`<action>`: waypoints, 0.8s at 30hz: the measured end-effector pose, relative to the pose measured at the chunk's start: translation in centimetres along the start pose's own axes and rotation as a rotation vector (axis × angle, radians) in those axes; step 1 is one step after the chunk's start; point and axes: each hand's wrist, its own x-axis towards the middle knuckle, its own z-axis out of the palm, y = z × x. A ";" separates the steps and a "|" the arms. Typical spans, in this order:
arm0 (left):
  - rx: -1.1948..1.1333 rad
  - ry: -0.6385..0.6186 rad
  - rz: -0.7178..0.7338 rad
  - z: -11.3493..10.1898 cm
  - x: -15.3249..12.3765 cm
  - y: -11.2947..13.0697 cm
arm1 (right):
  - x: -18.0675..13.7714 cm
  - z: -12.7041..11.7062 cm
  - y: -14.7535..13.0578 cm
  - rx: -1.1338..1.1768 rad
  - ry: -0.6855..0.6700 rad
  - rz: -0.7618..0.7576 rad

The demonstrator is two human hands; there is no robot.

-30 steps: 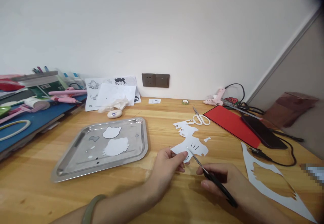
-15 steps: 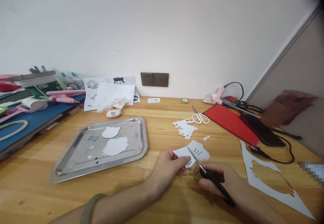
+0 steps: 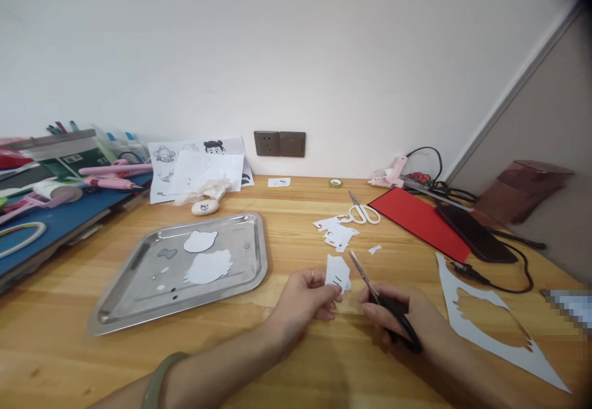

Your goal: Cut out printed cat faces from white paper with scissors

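Note:
My left hand [image 3: 303, 301] pinches a small white paper cutout [image 3: 337, 272] with black marks and holds it upright above the wooden table [image 3: 287, 211]. Just to its right, my right hand [image 3: 407, 322] grips black-handled scissors [image 3: 379, 301]; their blades point up and left, close to the paper's right edge without touching it. A green bangle [image 3: 161, 375] sits on my left wrist.
A metal tray [image 3: 139, 261] with white paper shapes lies to the left. Paper scraps [image 3: 337, 231] and white scissors [image 3: 363, 210] lie beyond my hands. Red card [image 3: 419, 218], a dark phone [image 3: 476, 233], cables and a pink glue gun [image 3: 391, 174] fill the right; a cut sheet [image 3: 490, 319] lies nearby.
The scissors were cutting into the paper; now they are drawn out to its right. My left hand has turned the cutout upright, so it looks narrower.

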 end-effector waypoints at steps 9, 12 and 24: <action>0.066 -0.136 -0.021 0.3 -0.6 0.0 | -0.4 0.4 -0.9 0.021 0.192 -0.161; 0.078 -0.153 -0.037 0.4 -0.7 -0.1 | -0.3 0.6 -0.6 -0.001 0.192 -0.183; 0.017 -0.209 -0.004 0.4 -0.9 0.0 | -0.7 0.7 -0.6 0.103 0.191 -0.127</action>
